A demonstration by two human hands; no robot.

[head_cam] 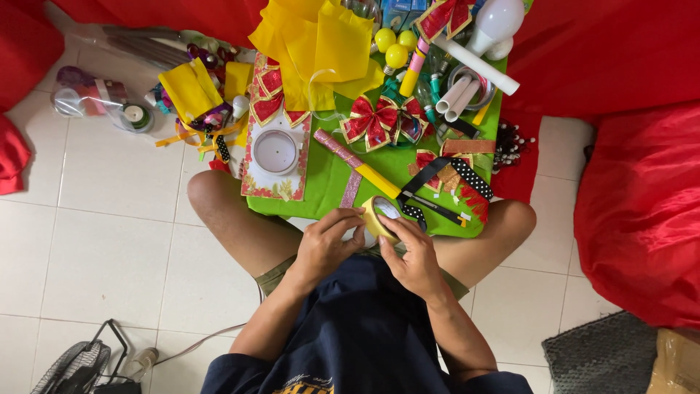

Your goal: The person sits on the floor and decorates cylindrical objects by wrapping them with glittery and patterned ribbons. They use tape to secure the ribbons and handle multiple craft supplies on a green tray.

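Note:
I sit cross-legged on a tiled floor with a green board (332, 182) across my knees. My right hand (414, 255) grips a yellow roll of tape (379, 215) at the board's near edge. My left hand (324, 241) touches the roll's left side, its fingertips pinched at the rim. Just beyond the roll lie a black polka-dot ribbon (470, 179) and a box cutter with a yellow handle (383, 182). A red glitter bow (379, 120) sits in the middle of the board.
A decorated card with a round white cap (275, 152) lies at the board's left. Yellow paper (321, 47), small yellow balls, white tubes (459, 95) and a white bulb (496, 22) crowd the far side. Red fabric (642, 204) lies right, a fan (73, 365) at lower left.

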